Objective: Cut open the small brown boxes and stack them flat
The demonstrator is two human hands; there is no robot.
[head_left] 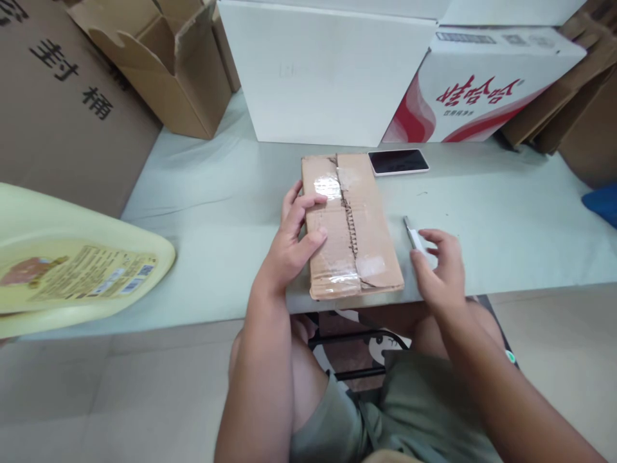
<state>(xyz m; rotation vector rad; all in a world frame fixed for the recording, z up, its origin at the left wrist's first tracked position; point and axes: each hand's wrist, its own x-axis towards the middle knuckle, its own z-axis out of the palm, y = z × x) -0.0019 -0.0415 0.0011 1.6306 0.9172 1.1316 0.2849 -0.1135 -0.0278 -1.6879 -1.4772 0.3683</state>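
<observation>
A flat brown cardboard box (373, 212) lies near the table's front edge. Clear shiny tape covers parts of its top, and a ragged torn seam runs lengthwise along it. My left hand (294, 235) grips the box's left side, with thumb and index finger resting on top and the other fingers at the edge. To the right of the box, my right hand (441, 263) is closed on a white utility knife (413, 235). Its metal tip points away from me, close to the tabletop and apart from the box. My palm and fingers hide part of the handle.
A phone (399, 161) lies by the box's far right corner. White cartons (332, 71) stand along the back, with an open brown carton (193, 83) to their left. A yellow jug (87, 263) is at the left on the pale green tablecloth (207, 257).
</observation>
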